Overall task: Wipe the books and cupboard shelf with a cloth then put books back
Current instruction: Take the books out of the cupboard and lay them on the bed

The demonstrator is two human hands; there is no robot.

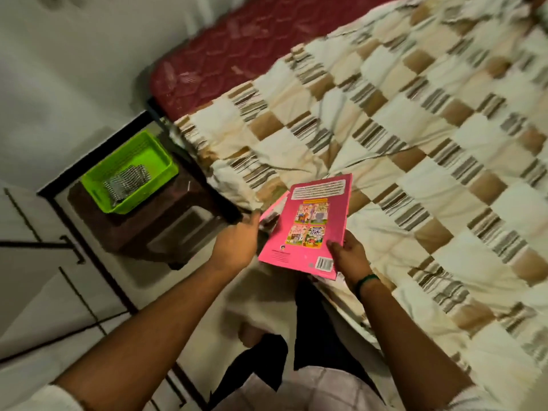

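A thin pink book (314,221) with cartoon pictures and a barcode on its back cover is held over the edge of the bed. My right hand (348,256) grips its lower right corner, thumb on the cover. My left hand (237,243) is at the book's left edge, fingers curled toward a second pink layer (274,207) that sticks out beneath; how it holds that layer is hidden. No cloth or cupboard shelf is in view.
A bed with a cream and brown checked sheet (415,129) over a maroon mattress (237,54) fills the right side. To the left, a green plastic basket (160,170) holding metal coils sits on a dark brown stool (166,232). Tiled floor lies below.
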